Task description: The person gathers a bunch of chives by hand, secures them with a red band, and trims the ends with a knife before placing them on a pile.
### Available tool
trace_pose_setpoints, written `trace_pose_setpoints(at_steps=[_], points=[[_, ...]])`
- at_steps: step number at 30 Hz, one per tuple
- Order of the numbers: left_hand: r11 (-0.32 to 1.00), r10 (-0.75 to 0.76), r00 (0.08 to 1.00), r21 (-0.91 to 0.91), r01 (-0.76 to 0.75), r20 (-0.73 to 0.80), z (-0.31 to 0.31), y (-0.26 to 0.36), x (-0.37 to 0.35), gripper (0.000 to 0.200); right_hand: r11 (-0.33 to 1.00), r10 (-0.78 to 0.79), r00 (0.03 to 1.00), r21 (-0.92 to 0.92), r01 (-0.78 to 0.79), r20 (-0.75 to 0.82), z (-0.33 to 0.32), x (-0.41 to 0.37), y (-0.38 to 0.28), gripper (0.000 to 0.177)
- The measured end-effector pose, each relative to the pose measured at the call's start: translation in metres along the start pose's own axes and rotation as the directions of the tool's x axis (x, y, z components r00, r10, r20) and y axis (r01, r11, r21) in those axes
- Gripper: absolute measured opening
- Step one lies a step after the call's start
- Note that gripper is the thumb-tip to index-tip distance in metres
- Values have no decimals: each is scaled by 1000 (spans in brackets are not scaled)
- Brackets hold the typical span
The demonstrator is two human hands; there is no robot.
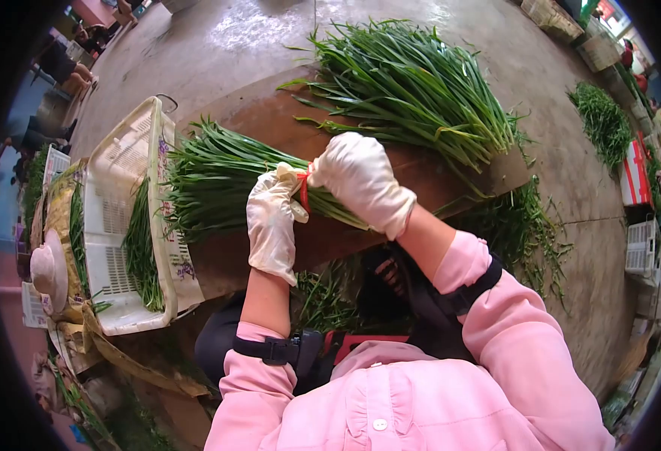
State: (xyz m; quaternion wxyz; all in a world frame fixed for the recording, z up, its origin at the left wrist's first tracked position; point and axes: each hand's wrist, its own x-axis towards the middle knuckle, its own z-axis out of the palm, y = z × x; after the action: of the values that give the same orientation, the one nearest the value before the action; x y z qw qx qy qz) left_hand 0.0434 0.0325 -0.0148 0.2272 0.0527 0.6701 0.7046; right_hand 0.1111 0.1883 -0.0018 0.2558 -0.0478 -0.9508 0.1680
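A bundle of garlic chives (217, 177) lies across a brown board (240, 101), its leaf tips to the left and its pale stem ends to the right. A red tie (304, 192) goes around the bundle near the stems. My left hand (274, 214), in a white glove, is closed at the tie with fingers pinched together. My right hand (362, 179), gloved too, is a fist over the stems, gripping the tie from the other side; its fingertips are partly hidden. A large loose pile of garlic chives (420, 90) lies on the board beyond my right hand.
Left of the board stands a white plastic crate (116, 218) with some chives inside, and beside it a pink hat (48, 270). Scattered leaves (529, 233) cover the floor at the right. Farther right are another heap of greens (601, 120) and a white crate (641, 246).
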Motion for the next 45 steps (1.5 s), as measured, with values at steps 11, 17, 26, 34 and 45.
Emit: trace_pose_setpoints(at_steps=[11, 17, 26, 34, 45], points=[[279, 736, 597, 661, -696, 319, 13, 37, 1, 15, 925, -205, 968, -352, 144, -142, -8, -10, -21, 15], [482, 454, 840, 711, -512, 297, 17, 60, -1, 15, 991, -10, 989, 133, 30, -149, 3, -15, -4, 18], [-58, 757, 390, 648, -760, 525, 9, 49, 30, 44, 982, 83, 991, 177, -64, -101, -1, -14, -3, 22], [6, 631, 624, 802, -598, 461, 25, 70, 29, 76, 939, 69, 978, 344, 3, -197, 0, -12, -1, 22], [39, 371, 728, 774, -632, 576, 13, 39, 55, 30, 980, 196, 958, 65, -187, -210, 7, -18, -44, 49]])
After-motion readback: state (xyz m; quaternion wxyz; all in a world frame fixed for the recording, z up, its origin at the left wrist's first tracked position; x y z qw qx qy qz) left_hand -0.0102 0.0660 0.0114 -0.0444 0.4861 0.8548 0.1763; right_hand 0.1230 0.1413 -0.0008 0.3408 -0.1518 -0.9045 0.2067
